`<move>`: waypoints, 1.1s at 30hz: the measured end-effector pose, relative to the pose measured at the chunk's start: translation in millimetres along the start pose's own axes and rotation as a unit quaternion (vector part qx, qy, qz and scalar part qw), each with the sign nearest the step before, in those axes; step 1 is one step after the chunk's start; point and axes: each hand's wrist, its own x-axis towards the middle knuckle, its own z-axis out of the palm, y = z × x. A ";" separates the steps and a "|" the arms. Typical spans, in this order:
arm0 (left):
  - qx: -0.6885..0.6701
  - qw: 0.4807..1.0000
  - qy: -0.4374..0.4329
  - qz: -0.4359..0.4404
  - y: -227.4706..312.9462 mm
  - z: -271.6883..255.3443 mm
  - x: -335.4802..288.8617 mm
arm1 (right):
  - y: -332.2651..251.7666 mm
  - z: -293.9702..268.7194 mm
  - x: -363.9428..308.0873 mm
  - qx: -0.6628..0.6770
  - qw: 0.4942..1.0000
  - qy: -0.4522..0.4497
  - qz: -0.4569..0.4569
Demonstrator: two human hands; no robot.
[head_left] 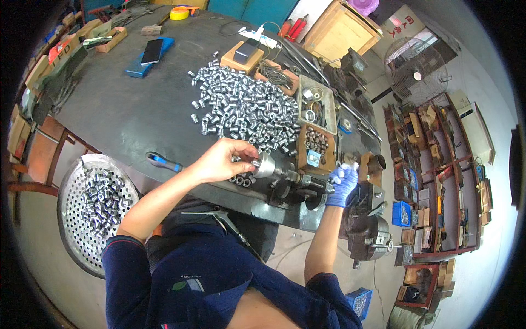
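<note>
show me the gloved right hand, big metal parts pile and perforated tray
Gloved right hand (344,185), head view: middle of the glove.
Big metal parts pile (245,107), head view: middle of the heap.
Perforated tray (72,219), head view: bare holed surface, left side.

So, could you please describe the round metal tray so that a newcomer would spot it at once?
Find the big dark table, then look off its near left corner, beside the wooden chair. There is a round metal tray with small metal parts heaped on it. Unlike the table and the chair, its surface is full of round holes.
</note>
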 end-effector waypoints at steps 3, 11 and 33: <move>-0.009 1.000 -0.004 0.004 -4.7 -0.6 1.9 | 17.9 -36.5 -5.9 -0.205 0.971 0.107 -0.054; -0.052 0.998 -0.009 -0.028 -12.7 -1.2 1.5 | 51.3 -13.9 -47.0 -0.142 0.949 0.281 0.026; -0.183 0.980 -0.005 -0.082 -18.3 -6.3 -0.7 | 25.7 29.7 -117.9 -0.096 0.970 0.215 -0.056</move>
